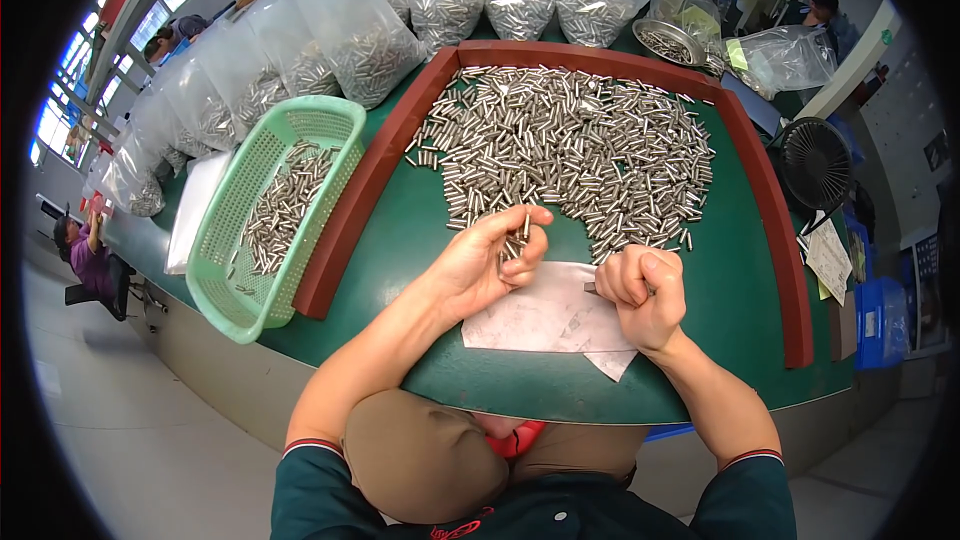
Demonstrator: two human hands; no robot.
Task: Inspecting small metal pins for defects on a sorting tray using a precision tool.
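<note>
A broad heap of small metal pins (560, 140) is spread over the green tabletop in front of me. My left hand (490, 255) is at the heap's near edge, palm turned up, its curled fingers closed around a few of these pins. To its right, my right hand (642, 292) is clenched in a fist over the end of a smudged white sheet (530, 325). A small dark grey tip juts from the left side of that fist; the rest is hidden inside the fingers. The sheet lies flat on the table below both hands.
A dark red wooden frame (345, 215) borders the heap on three sides. Left of it stands a green plastic basket (220, 265) with more pins. Clear bags of pins (370, 50) line the back. A metal bowl (668, 42) and a black fan (815, 162) are at the right.
</note>
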